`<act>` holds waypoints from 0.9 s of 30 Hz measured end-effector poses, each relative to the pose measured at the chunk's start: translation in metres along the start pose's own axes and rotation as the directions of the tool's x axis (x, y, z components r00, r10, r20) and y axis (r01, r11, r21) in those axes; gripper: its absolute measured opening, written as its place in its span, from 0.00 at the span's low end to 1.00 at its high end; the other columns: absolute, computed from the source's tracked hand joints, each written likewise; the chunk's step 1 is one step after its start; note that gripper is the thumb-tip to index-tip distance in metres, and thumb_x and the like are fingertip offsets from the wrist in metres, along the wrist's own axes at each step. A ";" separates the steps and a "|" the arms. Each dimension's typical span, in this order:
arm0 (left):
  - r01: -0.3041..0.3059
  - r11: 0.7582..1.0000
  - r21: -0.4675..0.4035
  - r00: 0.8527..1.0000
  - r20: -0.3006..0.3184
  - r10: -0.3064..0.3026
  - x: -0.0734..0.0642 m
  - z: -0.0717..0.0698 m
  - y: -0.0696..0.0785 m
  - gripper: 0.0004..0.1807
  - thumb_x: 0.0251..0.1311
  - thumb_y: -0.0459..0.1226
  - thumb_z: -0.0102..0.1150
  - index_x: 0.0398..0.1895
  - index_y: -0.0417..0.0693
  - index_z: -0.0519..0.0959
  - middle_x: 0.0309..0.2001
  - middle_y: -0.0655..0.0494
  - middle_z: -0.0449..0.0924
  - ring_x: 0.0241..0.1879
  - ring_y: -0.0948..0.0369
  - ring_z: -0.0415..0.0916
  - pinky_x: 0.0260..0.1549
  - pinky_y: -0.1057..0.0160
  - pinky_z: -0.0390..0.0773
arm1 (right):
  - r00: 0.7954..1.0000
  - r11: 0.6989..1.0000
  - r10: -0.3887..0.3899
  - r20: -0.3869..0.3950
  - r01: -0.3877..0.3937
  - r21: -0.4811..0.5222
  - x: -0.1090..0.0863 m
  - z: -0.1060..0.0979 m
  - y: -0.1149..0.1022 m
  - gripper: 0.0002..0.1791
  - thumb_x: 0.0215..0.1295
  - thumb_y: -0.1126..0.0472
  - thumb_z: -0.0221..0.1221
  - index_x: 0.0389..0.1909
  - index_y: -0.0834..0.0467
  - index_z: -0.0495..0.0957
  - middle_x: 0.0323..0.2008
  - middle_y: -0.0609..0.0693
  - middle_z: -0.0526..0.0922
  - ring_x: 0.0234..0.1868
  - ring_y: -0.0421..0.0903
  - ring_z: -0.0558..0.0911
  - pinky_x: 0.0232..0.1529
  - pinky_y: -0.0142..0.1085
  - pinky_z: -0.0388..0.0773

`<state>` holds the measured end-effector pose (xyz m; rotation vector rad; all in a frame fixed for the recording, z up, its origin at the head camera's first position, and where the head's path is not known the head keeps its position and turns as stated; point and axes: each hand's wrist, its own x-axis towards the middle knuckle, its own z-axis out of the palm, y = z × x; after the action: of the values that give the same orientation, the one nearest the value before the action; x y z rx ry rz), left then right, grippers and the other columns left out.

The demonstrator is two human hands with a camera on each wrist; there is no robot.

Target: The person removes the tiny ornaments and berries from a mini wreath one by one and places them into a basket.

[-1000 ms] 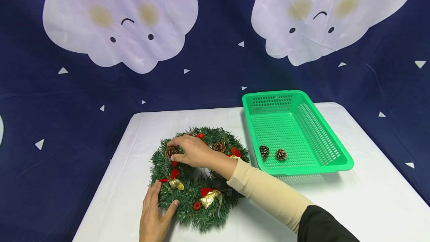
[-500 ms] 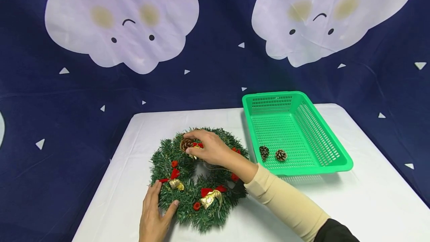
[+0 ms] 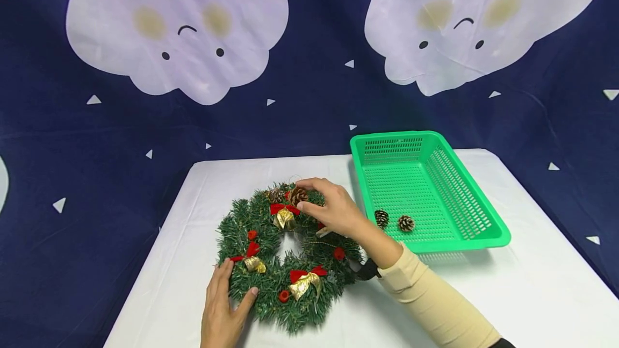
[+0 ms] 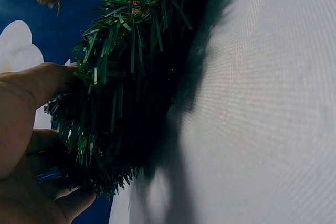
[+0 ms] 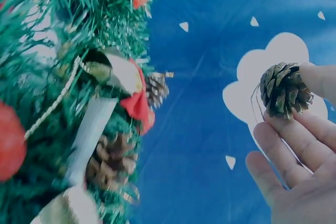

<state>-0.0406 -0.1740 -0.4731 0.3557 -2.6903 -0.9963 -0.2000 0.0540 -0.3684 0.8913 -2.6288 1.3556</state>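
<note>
A green tinsel wreath (image 3: 261, 289) with red-and-gold bows and red berries lies on the white table. My left hand (image 3: 224, 305) holds its near left edge, thumb and fingers on either side of the greenery (image 4: 110, 93). Over the wreath's far right part, my right hand (image 3: 338, 211) pinches a brown pine cone (image 3: 297, 196) between thumb and fingers. In the right wrist view that pine cone (image 5: 284, 92) is apart from the wreath, with a thin loop of thread or wire beside it. Other pine cones (image 5: 110, 161) sit in the wreath.
A green perforated plastic basket (image 3: 435, 246) stands at the right on the table. Two pine cones (image 3: 405, 223) lie in its near left corner. A dark blue cloth with cloud prints (image 3: 309, 101) hangs behind the table.
My right hand has lifted the pine cone from the wreath's left side and carried it rightward over the far part. My left hand has stayed at the wreath's edge.
</note>
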 end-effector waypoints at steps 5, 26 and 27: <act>0.015 1.000 0.007 1.000 0.011 -0.015 0.001 -0.001 0.002 0.43 0.53 0.45 0.67 0.70 0.40 0.59 0.71 0.44 0.56 0.71 0.41 0.49 0.63 0.36 0.58 | 0.998 0.999 0.032 -0.047 -0.030 0.045 -0.016 -0.010 0.012 0.25 0.60 0.54 0.63 0.59 0.52 0.74 0.55 0.51 0.80 0.59 0.52 0.77 0.60 0.53 0.73; 0.002 1.000 0.003 1.000 0.002 -0.002 0.001 0.000 0.001 0.43 0.53 0.45 0.67 0.69 0.39 0.60 0.71 0.44 0.57 0.71 0.41 0.49 0.63 0.36 0.58 | 0.970 0.980 0.198 -0.142 -0.190 0.064 -0.053 -0.041 0.038 0.27 0.60 0.45 0.61 0.60 0.45 0.72 0.59 0.51 0.77 0.61 0.52 0.74 0.61 0.57 0.70; 0.004 1.000 0.004 1.000 0.004 -0.004 0.001 0.000 0.001 0.43 0.53 0.45 0.67 0.70 0.39 0.59 0.71 0.44 0.56 0.71 0.41 0.49 0.63 0.36 0.58 | 0.968 0.978 0.205 -0.144 -0.198 0.060 -0.053 -0.042 0.039 0.27 0.60 0.44 0.61 0.60 0.45 0.72 0.59 0.51 0.77 0.61 0.53 0.74 0.61 0.57 0.70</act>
<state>-0.0415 -0.1730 -0.4722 0.3602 -2.6962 -0.9935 -0.1843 0.1286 -0.3867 0.5135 -2.6405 1.4671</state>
